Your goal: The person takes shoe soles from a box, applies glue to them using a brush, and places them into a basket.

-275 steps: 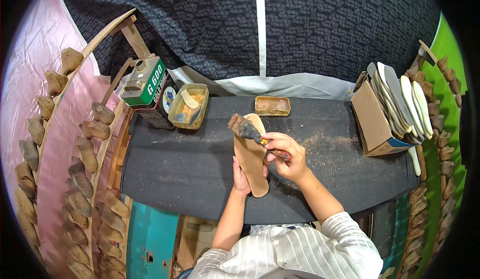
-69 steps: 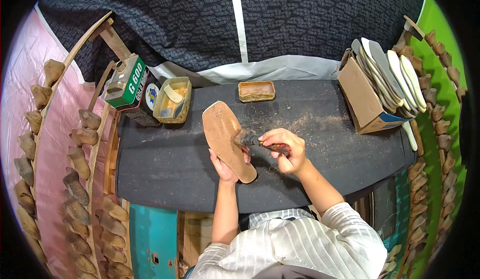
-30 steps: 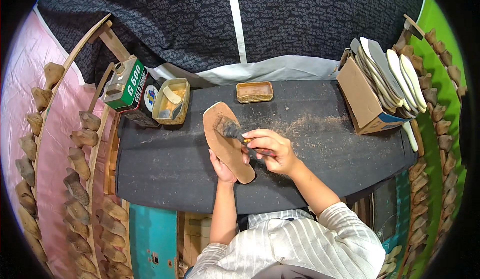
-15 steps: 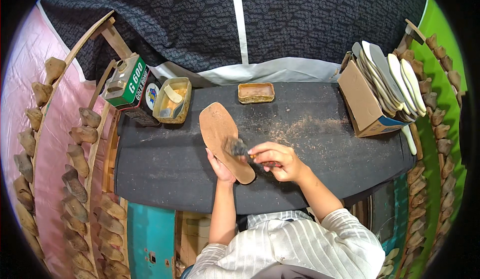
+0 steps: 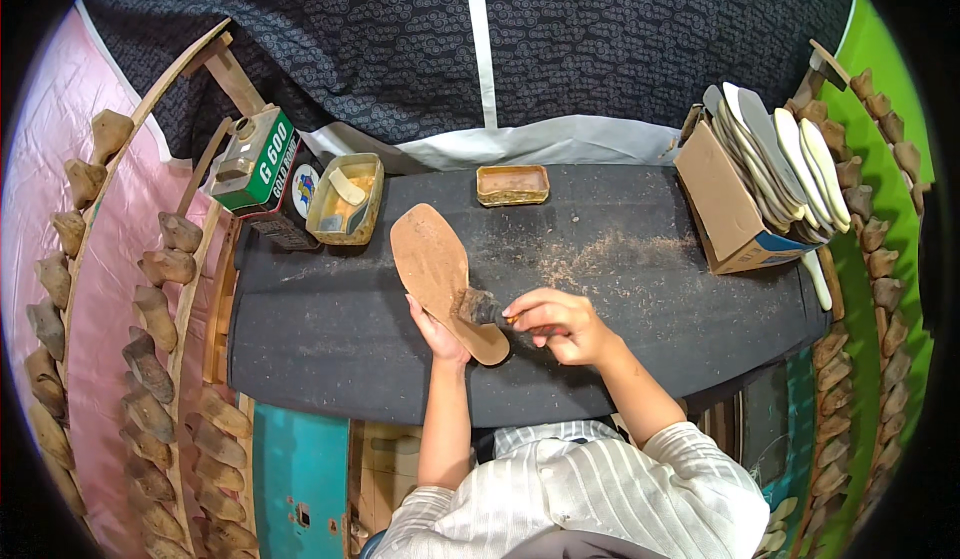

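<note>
A tan shoe sole (image 5: 430,254) is held tilted above the black table by my left hand (image 5: 436,331), whose fingers grip its left edge and go partly out of sight beneath it. My right hand (image 5: 560,324) is closed around the handle of a dark-bristled brush (image 5: 480,308). The bristles touch the sole's surface near its narrow middle. Darker specks mark the upper part of the sole.
Brown crumbs litter the black tabletop (image 5: 640,329). A metal can (image 5: 262,174) and a yellowish tub (image 5: 345,199) stand at the left; a shallow tray (image 5: 512,186) sits at the back. A cardboard box (image 5: 725,204) holds insoles at right. Racks of wooden shoe lasts (image 5: 150,359) flank both sides.
The sole has shifted slightly left in my left hand. The brush, smeared by motion before, shows more sharply against the sole now.
</note>
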`<state>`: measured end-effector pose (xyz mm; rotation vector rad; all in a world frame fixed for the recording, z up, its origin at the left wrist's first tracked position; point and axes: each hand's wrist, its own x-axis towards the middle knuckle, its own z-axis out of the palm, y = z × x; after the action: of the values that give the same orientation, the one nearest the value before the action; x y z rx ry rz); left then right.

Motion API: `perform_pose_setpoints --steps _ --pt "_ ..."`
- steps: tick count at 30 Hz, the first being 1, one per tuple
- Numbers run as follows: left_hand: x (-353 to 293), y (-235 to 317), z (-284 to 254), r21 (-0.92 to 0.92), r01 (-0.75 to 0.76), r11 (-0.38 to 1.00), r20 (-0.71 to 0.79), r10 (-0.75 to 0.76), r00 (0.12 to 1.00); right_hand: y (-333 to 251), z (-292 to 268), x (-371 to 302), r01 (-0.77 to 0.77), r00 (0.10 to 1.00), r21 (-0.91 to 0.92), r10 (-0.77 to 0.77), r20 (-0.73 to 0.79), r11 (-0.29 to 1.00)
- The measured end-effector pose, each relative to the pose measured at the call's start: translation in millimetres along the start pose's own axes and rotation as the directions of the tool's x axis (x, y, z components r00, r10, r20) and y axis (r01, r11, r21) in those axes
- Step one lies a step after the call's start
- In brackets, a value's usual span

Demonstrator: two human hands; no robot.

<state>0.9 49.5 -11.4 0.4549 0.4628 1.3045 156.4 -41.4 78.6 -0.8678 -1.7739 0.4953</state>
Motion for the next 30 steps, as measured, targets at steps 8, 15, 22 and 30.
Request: perform_pose_setpoints --steps 8,15,22,30 --pt "-5.3 4.6 12.1 -0.044 0.016 0.999 0.025 -0.015 1.000 0.9 7.0 -2.3 -0.009 1.000 -0.043 0.008 -0.029 0.999" --pt "-0.7 3.4 -2.9 -0.108 0.090 0.990 0.348 -0.047 0.936 -1.8 4.9 4.8 0.031 0.991 -0.037 -0.036 -0.127 0.999" --pt "1.3 2.5 -11.0 -0.106 0.080 0.991 0.031 -0.077 0.997 -6.5 4.5 2.2 0.012 0.997 0.051 -0.016 0.080 0.999" --pt "-9.1 11.3 24.3 -0.172 0.096 0.980 -0.105 -0.115 0.988 3.1 10.3 2.0 0.022 0.997 -0.081 -0.028 -0.071 0.996"
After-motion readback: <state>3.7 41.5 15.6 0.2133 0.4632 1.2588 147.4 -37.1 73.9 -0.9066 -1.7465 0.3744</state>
